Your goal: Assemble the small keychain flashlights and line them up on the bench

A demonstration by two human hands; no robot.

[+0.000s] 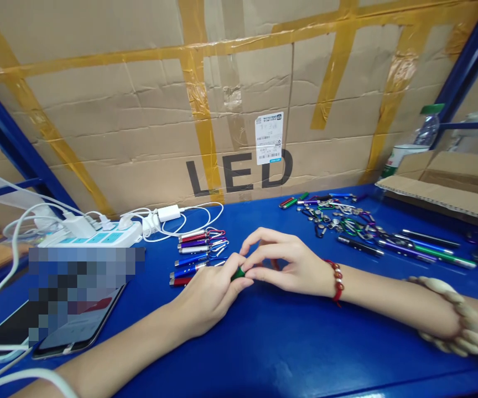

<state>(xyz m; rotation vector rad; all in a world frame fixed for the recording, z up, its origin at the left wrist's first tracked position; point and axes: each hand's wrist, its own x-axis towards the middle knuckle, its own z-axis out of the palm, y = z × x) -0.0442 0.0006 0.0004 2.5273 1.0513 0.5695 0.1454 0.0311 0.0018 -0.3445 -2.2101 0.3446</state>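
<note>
Both hands meet at the middle of the blue table [289, 337]. My left hand [209, 290] is closed round a small green pen-light [239, 273], of which only a short end shows. My right hand [282, 262] pinches the same green piece from the right with thumb and fingers; a red bead bracelet is on that wrist. Just behind the hands lies a neat row of small pen-lights [197, 254] in red, purple, silver and blue, with clips on their ends.
A loose pile of pen-lights and clips [359, 226] spreads at the back right. A white power strip [93, 235] with chargers and cables sits back left, phones [77, 326] lie front left. A cardboard wall marked LED [239, 171] stands behind. An open carton [450, 185] is at right.
</note>
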